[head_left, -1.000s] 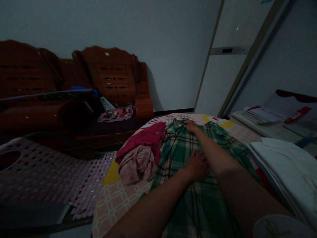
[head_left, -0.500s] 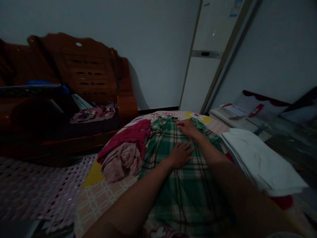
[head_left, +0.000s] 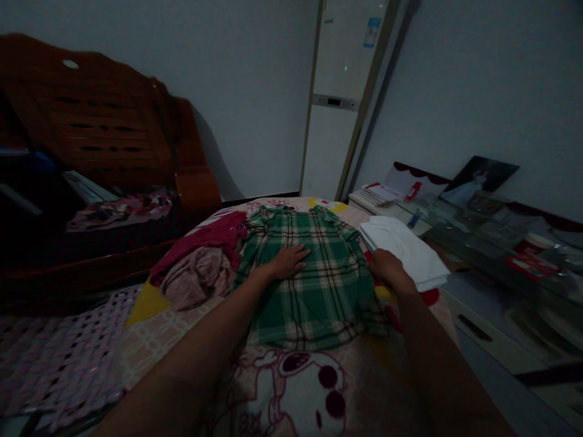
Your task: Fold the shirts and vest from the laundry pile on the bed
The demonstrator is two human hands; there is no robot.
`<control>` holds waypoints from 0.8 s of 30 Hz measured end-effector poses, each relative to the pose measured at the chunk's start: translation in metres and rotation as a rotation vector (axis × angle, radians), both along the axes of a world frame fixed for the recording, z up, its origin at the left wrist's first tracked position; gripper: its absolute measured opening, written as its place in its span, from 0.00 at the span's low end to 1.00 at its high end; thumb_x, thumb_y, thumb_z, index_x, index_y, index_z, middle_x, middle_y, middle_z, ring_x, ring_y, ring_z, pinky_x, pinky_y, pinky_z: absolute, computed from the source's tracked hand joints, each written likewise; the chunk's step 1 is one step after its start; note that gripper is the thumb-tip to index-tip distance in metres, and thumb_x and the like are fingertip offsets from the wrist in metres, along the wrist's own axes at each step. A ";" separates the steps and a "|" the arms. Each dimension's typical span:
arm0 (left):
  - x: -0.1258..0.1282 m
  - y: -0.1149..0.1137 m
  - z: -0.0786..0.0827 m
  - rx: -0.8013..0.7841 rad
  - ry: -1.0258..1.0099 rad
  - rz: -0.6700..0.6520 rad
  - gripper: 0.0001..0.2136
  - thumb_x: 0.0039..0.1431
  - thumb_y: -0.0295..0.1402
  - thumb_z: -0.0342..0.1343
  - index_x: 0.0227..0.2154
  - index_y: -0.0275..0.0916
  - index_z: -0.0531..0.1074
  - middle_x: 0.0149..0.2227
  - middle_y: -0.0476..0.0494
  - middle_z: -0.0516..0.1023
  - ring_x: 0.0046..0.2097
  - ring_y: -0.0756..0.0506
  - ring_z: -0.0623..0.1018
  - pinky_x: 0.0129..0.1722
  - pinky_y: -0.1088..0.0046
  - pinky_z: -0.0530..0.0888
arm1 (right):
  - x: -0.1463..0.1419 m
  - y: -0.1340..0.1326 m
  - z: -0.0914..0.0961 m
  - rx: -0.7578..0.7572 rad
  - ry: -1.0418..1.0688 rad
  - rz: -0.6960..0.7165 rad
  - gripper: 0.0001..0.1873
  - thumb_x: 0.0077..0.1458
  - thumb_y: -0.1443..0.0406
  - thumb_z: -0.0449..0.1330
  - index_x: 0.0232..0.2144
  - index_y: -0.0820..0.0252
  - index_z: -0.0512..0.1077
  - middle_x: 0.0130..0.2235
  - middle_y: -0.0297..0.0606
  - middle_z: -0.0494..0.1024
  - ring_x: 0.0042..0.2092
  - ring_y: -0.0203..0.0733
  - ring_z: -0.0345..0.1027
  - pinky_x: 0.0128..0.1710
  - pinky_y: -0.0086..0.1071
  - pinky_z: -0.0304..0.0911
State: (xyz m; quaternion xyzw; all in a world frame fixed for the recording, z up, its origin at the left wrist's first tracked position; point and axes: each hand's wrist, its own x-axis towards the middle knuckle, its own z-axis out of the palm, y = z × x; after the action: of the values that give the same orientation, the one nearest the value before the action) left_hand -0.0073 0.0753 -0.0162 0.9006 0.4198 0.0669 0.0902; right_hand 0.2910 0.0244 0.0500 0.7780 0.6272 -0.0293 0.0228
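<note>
A green plaid shirt lies spread on a patterned cover, its collar end away from me. My left hand rests flat on the middle of the shirt, fingers spread. At the shirt's right edge, my right hand has its fingers curled in, closed at the side of the fabric; the fingertips are partly hidden. A stack of folded white cloth lies just beyond my right hand. To the left of the shirt are a crumpled magenta garment and a bunched pale pink garment.
The cover bears a cartoon dog print. A wooden bench with clothes on it stands at the left, above a woven pink surface. A tall white cabinet unit is at the back, and a glass-topped cabinet with clutter at the right.
My right hand has moved from the shirt's collar area to its right edge and its fingers have curled. The left hand stays flat on the shirt. The view has turned right.
</note>
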 end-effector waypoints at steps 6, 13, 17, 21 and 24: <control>-0.038 -0.013 0.011 -0.017 0.013 0.049 0.24 0.65 0.37 0.49 0.62 0.38 0.62 0.66 0.32 0.60 0.66 0.38 0.63 0.63 0.57 0.61 | 0.003 -0.007 -0.019 -0.002 0.070 0.027 0.14 0.58 0.61 0.56 0.39 0.65 0.77 0.44 0.54 0.80 0.46 0.51 0.75 0.38 0.33 0.64; -0.098 -0.027 0.017 0.021 -0.046 0.355 0.21 0.59 0.34 0.53 0.56 0.37 0.69 0.60 0.39 0.71 0.61 0.42 0.69 0.62 0.66 0.63 | 0.016 -0.010 -0.025 0.275 0.065 -0.057 0.16 0.61 0.63 0.51 0.37 0.67 0.76 0.40 0.54 0.79 0.44 0.51 0.74 0.39 0.34 0.63; -0.114 -0.034 0.026 0.068 -0.062 0.498 0.20 0.56 0.30 0.56 0.53 0.39 0.72 0.54 0.41 0.76 0.56 0.42 0.74 0.57 0.69 0.67 | 0.013 -0.017 -0.029 0.233 -0.032 -0.047 0.13 0.60 0.64 0.53 0.39 0.67 0.75 0.39 0.56 0.78 0.42 0.54 0.74 0.36 0.37 0.62; -0.116 -0.035 0.031 0.063 -0.082 0.555 0.18 0.54 0.27 0.57 0.49 0.38 0.75 0.48 0.42 0.79 0.50 0.43 0.77 0.51 0.71 0.71 | -0.023 -0.027 -0.018 0.430 0.012 0.142 0.11 0.61 0.63 0.54 0.39 0.63 0.74 0.39 0.51 0.78 0.41 0.52 0.73 0.37 0.37 0.62; -0.115 -0.031 0.028 0.048 -0.097 0.563 0.17 0.53 0.27 0.59 0.47 0.36 0.75 0.46 0.42 0.80 0.48 0.43 0.78 0.49 0.72 0.72 | -0.076 -0.047 -0.013 0.403 0.350 0.552 0.08 0.60 0.64 0.57 0.31 0.59 0.74 0.34 0.42 0.78 0.36 0.44 0.72 0.36 0.33 0.62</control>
State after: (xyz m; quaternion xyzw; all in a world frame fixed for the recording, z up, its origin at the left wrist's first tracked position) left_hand -0.1225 0.0439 0.0116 0.7462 0.6469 0.1422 0.0669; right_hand 0.2152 -0.0225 0.0366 0.5518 0.8008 -0.0306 -0.2308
